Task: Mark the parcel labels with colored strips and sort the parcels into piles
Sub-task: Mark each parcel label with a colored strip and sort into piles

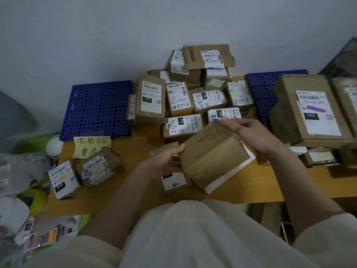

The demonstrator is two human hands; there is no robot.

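Both hands hold a brown cardboard parcel [212, 157] tilted above the wooden table [123, 188], its plain taped side up and its label hidden. My left hand [166, 161] grips its left edge. My right hand [249, 132] grips its far top corner. Beneath it lies a small parcel with a 070 label [173, 181]. A heap of labelled parcels [185, 97] fills the table's back middle. Two marked parcels [85, 173] sit at the front left. A sheet of colored strips [44, 238] lies at the lower left.
Blue perforated mats lie at the back left [96, 109] and back right [260, 89]. A stack of large parcels [313, 111], one label marked purple, stands at the right. A yellow handwritten note [91, 146] lies by the left mat. Clutter and a white bulb [55, 146] crowd the left edge.
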